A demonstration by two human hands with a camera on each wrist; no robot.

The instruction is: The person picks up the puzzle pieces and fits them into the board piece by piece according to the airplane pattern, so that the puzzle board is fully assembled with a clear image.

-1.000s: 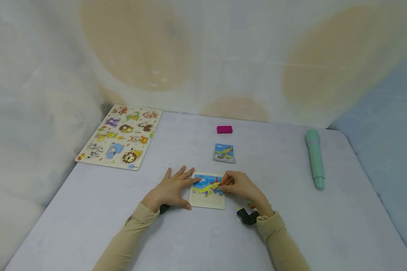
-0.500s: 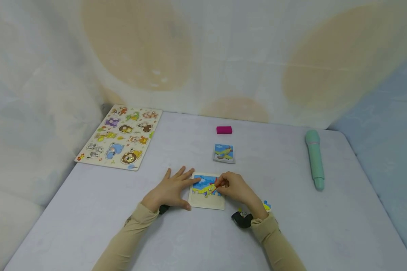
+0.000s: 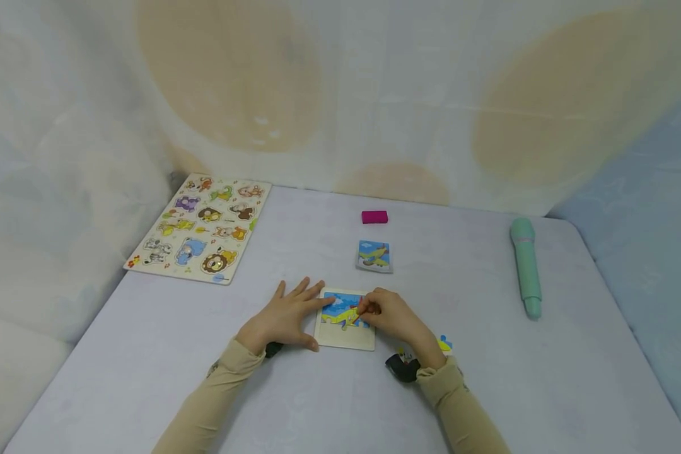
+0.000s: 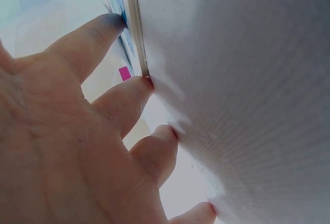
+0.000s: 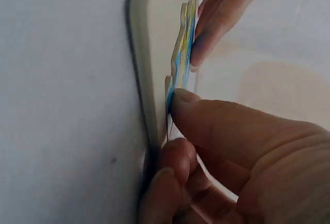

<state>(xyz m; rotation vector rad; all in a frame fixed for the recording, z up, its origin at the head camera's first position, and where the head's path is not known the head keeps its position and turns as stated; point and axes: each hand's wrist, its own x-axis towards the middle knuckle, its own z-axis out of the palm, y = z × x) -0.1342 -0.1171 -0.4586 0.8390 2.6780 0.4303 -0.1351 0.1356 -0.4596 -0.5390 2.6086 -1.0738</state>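
Pale cloth (image 3: 306, 403) spreads under everything; from the head, a tray (image 3: 346, 340) sits between both hands, at 3 o'clock from the left hand (image 3: 286, 321), fingers spread, and 9 o'clock from the right hand (image 3: 394, 315). Its picture (image 3: 347, 298) runs 9 to 3 o'clock, with a bare strip at 6. Loose pieces (image 3: 445, 343) lie at the right hand's 4 o'clock. From the left wrist, the index fingertip rests on the picture. From the right wrist, thumb and index finger pinch a blue piece (image 5: 169, 92) at the tray's 2 o'clock side, making the right hand nearer; whether it is seated, I cannot tell.
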